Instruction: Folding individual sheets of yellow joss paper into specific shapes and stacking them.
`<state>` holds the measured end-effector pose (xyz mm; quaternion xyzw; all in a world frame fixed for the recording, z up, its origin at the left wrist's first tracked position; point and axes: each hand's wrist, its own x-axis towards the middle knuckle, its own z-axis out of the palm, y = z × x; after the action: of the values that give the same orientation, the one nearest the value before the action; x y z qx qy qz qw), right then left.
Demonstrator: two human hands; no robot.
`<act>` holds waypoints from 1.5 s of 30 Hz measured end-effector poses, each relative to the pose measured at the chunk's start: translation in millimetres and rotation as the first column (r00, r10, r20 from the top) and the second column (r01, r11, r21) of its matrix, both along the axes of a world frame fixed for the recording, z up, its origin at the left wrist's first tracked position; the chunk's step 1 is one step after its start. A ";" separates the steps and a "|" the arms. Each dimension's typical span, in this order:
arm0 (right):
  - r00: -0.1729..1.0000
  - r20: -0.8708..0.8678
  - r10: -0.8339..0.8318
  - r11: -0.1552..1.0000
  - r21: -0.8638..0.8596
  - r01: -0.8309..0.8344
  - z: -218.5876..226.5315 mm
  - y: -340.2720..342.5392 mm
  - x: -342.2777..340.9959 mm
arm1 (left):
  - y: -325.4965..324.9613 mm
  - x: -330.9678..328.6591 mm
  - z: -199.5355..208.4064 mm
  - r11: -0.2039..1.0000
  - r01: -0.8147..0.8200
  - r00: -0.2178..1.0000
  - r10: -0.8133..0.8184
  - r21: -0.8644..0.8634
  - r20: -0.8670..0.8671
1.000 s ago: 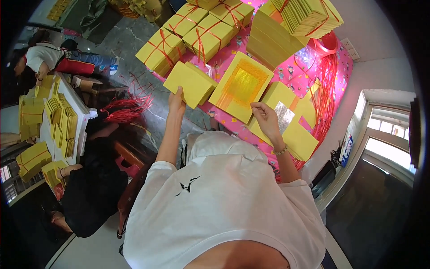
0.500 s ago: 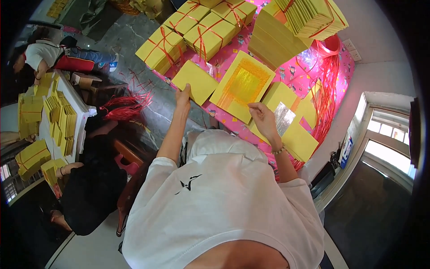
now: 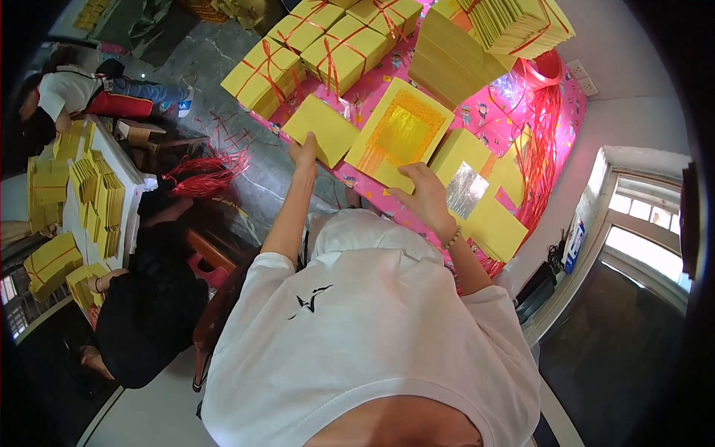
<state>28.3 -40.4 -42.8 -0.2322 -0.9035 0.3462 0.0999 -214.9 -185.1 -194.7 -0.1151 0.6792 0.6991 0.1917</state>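
My left hand (image 3: pixel 303 154) grips the near edge of a plain yellow paper stack (image 3: pixel 322 128), its thumb on top and its other fingers hidden beneath. To the right lies a yellow sheet with a gold foil square (image 3: pixel 404 130) in an orange border, on top of a pile. My right hand (image 3: pixel 428 197), with a bead bracelet on its wrist, is at the pile's near right corner. Its thumb and forefinger are apart, and I see nothing between them. Beside that hand are yellow sheets with a silver foil patch (image 3: pixel 467 189).
Bundles tied with red ribbon (image 3: pixel 328 48) line the far side of the pink patterned table cover (image 3: pixel 514 119). A tall stack of folded yellow paper (image 3: pixel 514 26) stands at the far right, near hanging red ribbons (image 3: pixel 540 141). At left, other people work around a white table (image 3: pixel 128 186).
My right hand has moved slightly toward me and left, and its thumb and forefinger have spread from a pinch. My left hand keeps its hold on the stack.
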 end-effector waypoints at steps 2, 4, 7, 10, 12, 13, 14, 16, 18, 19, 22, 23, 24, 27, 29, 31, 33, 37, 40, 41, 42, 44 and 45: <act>0.996 0.081 0.040 0.996 0.081 -0.046 -3.3 -3.9 -0.8 | 2.8 -0.6 0.1 1.000 0.000 1.000 0.000 -0.019 0.002; 0.996 0.078 0.034 0.992 0.118 -0.043 -9.0 -6.3 -2.2 | -0.1 -3.7 -6.5 0.999 -0.016 1.000 0.015 -0.041 -0.004; 0.998 0.058 0.027 0.990 0.135 -0.035 -9.1 -6.8 -0.8 | -0.7 -9.1 -11.1 0.992 -0.034 0.999 0.036 -0.121 0.018; 0.999 0.037 0.032 0.997 0.071 -0.035 -7.5 -2.8 1.7 | -3.3 -12.7 -11.3 0.995 -0.019 0.994 0.029 -0.099 0.101; 0.999 0.034 0.030 0.999 0.029 -0.031 -6.8 0.2 1.3 | -5.0 -14.1 -7.5 1.000 -0.008 0.991 0.008 0.000 0.131; 0.999 0.036 0.011 1.000 -0.004 -0.011 -6.6 1.8 0.9 | -4.5 -14.1 -4.2 1.000 -0.003 0.991 0.003 0.000 0.130; 0.999 0.040 -0.008 0.999 -0.037 0.010 -7.0 3.5 0.6 | -4.3 -14.3 -0.9 0.998 0.015 0.987 -0.006 -0.057 0.159; 0.998 0.057 -0.029 0.994 -0.100 0.035 -11.6 7.3 0.8 | -6.4 -17.4 -3.7 0.993 0.036 0.983 -0.015 -0.112 0.185; 0.996 0.077 -0.048 0.985 -0.162 0.060 -14.4 9.3 0.9 | -11.3 -22.7 -12.8 0.980 0.097 0.990 -0.077 -0.174 0.122; 0.997 0.059 -0.055 0.975 -0.211 0.066 -14.5 9.7 0.4 | -15.9 -25.8 -21.8 0.981 0.093 0.990 -0.073 -0.172 0.120; 0.996 0.061 -0.070 0.967 -0.241 0.083 -18.0 12.8 0.8 | -13.5 -25.9 -25.7 0.953 0.113 0.989 -0.136 -0.283 -0.063; 0.995 0.079 -0.068 0.971 -0.224 0.084 -19.8 14.1 1.3 | -12.7 -25.0 -22.7 0.939 0.143 0.985 -0.165 -0.312 -0.043; 0.995 0.078 -0.064 0.972 -0.223 0.080 -20.2 14.7 0.8 | -15.6 -24.8 -21.6 0.927 0.161 0.983 -0.181 -0.340 -0.027; 0.996 0.073 -0.050 0.967 -0.244 0.066 -21.9 15.6 0.2 | -19.3 -23.8 -33.7 0.964 0.084 0.983 -0.122 -0.253 -0.136; 0.992 0.094 -0.079 0.964 -0.247 0.100 -23.6 15.8 0.5 | -21.6 -25.6 -27.0 0.954 0.177 0.979 -0.197 -0.243 -0.060; 0.992 0.093 -0.089 0.961 -0.254 0.110 -25.1 15.4 0.6 | -22.1 -24.8 -23.3 0.938 0.262 0.964 -0.266 -0.228 0.013; 0.991 0.093 -0.098 0.958 -0.262 0.119 -28.7 15.8 0.9 | -17.8 -20.3 -21.1 0.892 0.113 0.990 -0.137 -0.438 -0.022; 0.991 0.096 -0.095 0.953 -0.278 0.118 -29.2 15.5 0.3 | -25.1 -14.6 -23.4 0.918 0.080 0.996 -0.090 -0.388 -0.006; 0.990 0.103 -0.098 0.952 -0.280 0.123 -31.1 15.9 0.3 | -28.6 -9.4 -19.2 0.840 0.063 0.986 -0.135 -0.540 -0.096; 0.989 0.114 -0.098 0.953 -0.275 0.126 -32.4 16.0 0.5 | -29.6 -3.2 -16.2 0.793 0.031 0.970 -0.172 -0.609 -0.174; 0.988 0.116 -0.104 0.952 -0.277 0.133 -33.0 16.4 1.1 | -27.3 3.8 -6.9 0.741 -0.004 0.944 -0.219 -0.672 -0.247; 0.989 0.112 -0.096 0.960 -0.251 0.122 -32.3 16.3 0.3 | -27.2 13.6 3.6 0.714 -0.077 0.888 -0.269 -0.696 -0.374; 0.989 0.112 -0.096 0.960 -0.252 0.121 -32.1 16.1 0.1 | -26.6 18.8 10.7 0.691 -0.153 0.812 -0.321 -0.707 -0.488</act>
<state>28.3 -24.3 -74.8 -0.3093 -0.8406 0.4427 0.0428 -196.1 -211.8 -184.0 0.0700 0.9260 0.3674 -0.0506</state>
